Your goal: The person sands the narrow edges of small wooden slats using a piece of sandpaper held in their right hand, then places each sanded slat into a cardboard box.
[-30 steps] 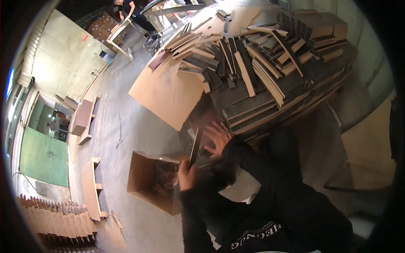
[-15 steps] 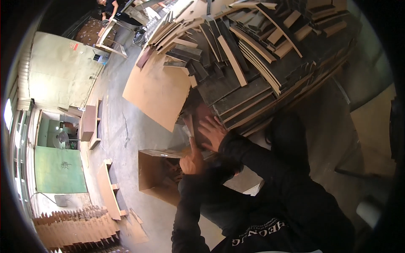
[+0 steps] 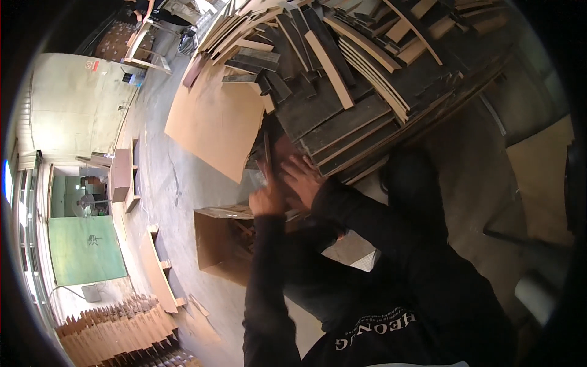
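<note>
My right hand (image 3: 302,178) lies with its fingers spread on a reddish-brown board (image 3: 285,148), beside the corner of the stack of dark boards. Close by on its left is my left hand (image 3: 266,194), index finger stretched forward and the other fingers curled in. What those curled fingers hold, if anything, is too blurred to make out. A thin dark strip (image 3: 266,145) stands just beyond the left fingertip. Below my left hand, an open cardboard box (image 3: 211,244) has brown scraps (image 3: 244,232) inside.
Loose wood strips (image 3: 330,70) cover the dark board stack (image 3: 342,131) ahead. A large tan sheet (image 3: 214,128) juts out at its left. Wooden pieces (image 3: 159,269) and a row of brown panels (image 3: 116,327) stand at left. Another person (image 3: 147,9) works far off.
My left hand has moved forward and closer to my right hand, its finger pointing further up. My right hand remains spread on the board. The whole view has shifted slightly.
</note>
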### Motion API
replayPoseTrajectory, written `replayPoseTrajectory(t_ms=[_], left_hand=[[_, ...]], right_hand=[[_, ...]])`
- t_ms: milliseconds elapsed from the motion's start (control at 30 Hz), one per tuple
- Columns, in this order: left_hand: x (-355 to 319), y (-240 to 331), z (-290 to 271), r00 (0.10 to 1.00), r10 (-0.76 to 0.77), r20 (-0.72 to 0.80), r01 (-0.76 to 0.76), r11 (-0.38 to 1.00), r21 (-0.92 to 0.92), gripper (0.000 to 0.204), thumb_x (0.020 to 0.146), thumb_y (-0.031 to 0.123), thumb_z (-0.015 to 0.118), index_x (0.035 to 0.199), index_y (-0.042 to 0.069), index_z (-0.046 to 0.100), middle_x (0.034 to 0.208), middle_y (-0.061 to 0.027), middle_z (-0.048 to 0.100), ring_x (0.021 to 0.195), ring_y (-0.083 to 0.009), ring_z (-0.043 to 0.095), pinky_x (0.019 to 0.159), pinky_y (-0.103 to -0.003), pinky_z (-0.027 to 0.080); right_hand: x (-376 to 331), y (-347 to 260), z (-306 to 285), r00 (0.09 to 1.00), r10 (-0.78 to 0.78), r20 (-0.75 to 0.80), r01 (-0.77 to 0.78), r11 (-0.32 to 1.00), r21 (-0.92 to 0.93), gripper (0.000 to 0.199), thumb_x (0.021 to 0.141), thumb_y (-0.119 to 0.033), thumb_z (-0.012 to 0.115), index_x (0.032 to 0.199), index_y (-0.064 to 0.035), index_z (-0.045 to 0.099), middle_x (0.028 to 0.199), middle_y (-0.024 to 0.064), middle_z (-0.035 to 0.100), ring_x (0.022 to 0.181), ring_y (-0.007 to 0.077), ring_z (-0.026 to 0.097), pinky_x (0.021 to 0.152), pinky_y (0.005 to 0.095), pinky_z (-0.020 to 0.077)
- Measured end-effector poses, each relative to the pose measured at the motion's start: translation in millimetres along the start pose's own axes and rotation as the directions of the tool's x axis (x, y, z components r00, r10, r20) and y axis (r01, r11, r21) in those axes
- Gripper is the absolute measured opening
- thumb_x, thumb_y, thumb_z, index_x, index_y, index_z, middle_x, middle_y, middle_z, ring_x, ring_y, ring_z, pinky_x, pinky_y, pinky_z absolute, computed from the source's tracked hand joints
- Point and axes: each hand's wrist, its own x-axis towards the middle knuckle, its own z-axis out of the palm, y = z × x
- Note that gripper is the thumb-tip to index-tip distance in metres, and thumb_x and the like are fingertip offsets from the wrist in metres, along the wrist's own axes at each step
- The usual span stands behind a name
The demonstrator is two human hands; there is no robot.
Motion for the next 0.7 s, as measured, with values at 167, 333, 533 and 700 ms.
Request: replayPoseTrajectory(t_ms=[167,333,533,700], left_hand=[[-28.7,-0.9,0.1,1.0,-0.014,0.002,0.014,0.999,-0.047,0.07,0.074,0.019,0.053,0.135,0.012,0.019,0.05,-0.0106,0.054,0.041,-0.0233,0.053,0.037,-0.038,0.041],[-19.2,12.4,-4.9,0.996,-0.036,0.087,0.042,0.997,-0.066,0.084,0.069,0.02,0.059,0.135,0.005,0.01,0.058,-0.013,0.059,0.049,-0.029,0.057,0.041,-0.038,0.042],[-28.4,2.0,-4.9,0.998,0.052,-0.029,-0.051,0.999,0.016,0.08,0.069,0.021,0.059,0.134,0.002,0.015,0.057,-0.0127,0.057,0.047,-0.0272,0.056,0.042,-0.036,0.042],[-41.3,3.9,4.7,0.987,0.089,-0.134,-0.104,0.988,-0.114,0.07,0.075,0.016,0.053,0.134,0.005,0.016,0.055,-0.0111,0.057,0.042,-0.0256,0.053,0.037,-0.039,0.04]], right_hand=[[2.1,5.1,4.9,0.999,0.001,0.053,0.0,1.0,-0.019,0.057,0.075,-0.04,0.054,0.12,-0.0059,0.044,0.129,0.0127,0.035,0.126,0.032,0.02,0.103,0.0449,0.0147],[-7.1,9.5,3.0,1.0,0.018,0.022,-0.018,1.0,-0.025,0.056,0.076,-0.042,0.052,0.118,-0.005,0.045,0.13,0.0128,0.034,0.126,0.0316,0.021,0.104,0.0438,0.0141],[-1.0,2.1,1.7,0.996,0.014,0.087,-0.007,0.997,-0.078,0.055,0.078,-0.042,0.05,0.12,-0.0065,0.044,0.131,0.0119,0.033,0.127,0.0316,0.019,0.104,0.0433,0.0124],[-5.3,6.1,3.2,0.992,0.036,0.118,-0.029,0.998,-0.055,0.06,0.078,-0.045,0.049,0.123,-0.0067,0.041,0.133,0.0113,0.031,0.128,0.0314,0.016,0.105,0.0431,0.0117]])
